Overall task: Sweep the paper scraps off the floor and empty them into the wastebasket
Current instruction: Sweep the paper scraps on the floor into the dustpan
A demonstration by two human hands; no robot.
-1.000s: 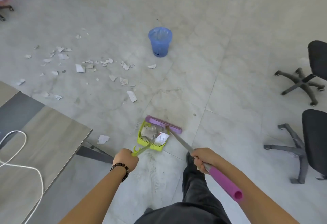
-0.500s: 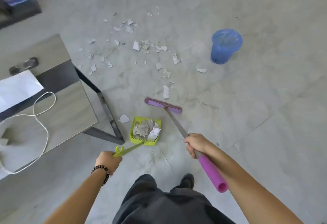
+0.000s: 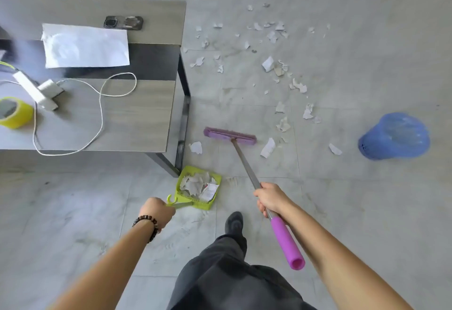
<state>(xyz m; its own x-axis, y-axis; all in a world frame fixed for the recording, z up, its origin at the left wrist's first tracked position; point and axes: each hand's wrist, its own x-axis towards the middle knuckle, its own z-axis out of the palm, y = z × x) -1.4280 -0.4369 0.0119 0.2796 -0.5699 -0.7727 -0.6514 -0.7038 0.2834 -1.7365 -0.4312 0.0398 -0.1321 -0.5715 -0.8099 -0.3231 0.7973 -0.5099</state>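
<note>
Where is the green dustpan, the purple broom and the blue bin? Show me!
green dustpan (image 3: pixel 206 205): head view, on its back wall near the handle.
purple broom (image 3: pixel 230 135): head view, on the brush head.
blue bin (image 3: pixel 376 148): head view, on its side wall.

scraps (image 3: pixel 197 182) in dustpan (image 3: pixel 187 172) beside table (image 3: pixel 137 118)

White torn paper scraps (image 3: pixel 267 64) lie scattered on the floor left of and beyond the blue wastebasket (image 3: pixel 381 149). Further left the purple broom (image 3: pixel 230 136) rests its head flat, and a lime-green dustpan (image 3: pixel 188 198) holds heaped scraps.
</note>
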